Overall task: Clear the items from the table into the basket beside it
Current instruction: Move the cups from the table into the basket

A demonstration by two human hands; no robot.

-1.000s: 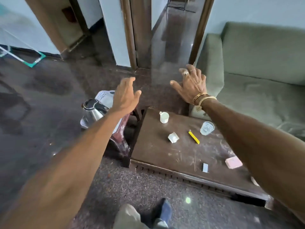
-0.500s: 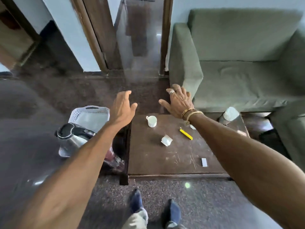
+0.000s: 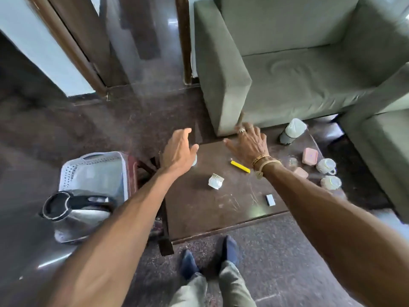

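Note:
A low brown table [image 3: 199, 209] carries a tipped white cup [image 3: 215, 181], a yellow marker [image 3: 240, 166], a small grey box [image 3: 270, 199], pink boxes [image 3: 309, 156], two white cups [image 3: 326, 166] at the right and a capped bottle [image 3: 293, 130]. Another white cup [image 3: 194, 160] is mostly hidden behind my left hand [image 3: 179, 151], which hovers open over the table's left edge. My right hand [image 3: 250, 144] is spread open above the far side, holding nothing. The white basket [image 3: 73, 171] stands on the floor left of the table.
A steel kettle [image 3: 75, 209] sits in the basket's near end. A green sofa [image 3: 287, 74] stands behind the table and a second seat [image 3: 380, 151] to its right. A dark stool frame [image 3: 152, 165] lies between basket and table. My feet [image 3: 208, 255] are at the table's near edge.
The view has tilted down and swung right, showing more of the table's right side. Both hands have dropped lower over the table, the left now covering the far white cup.

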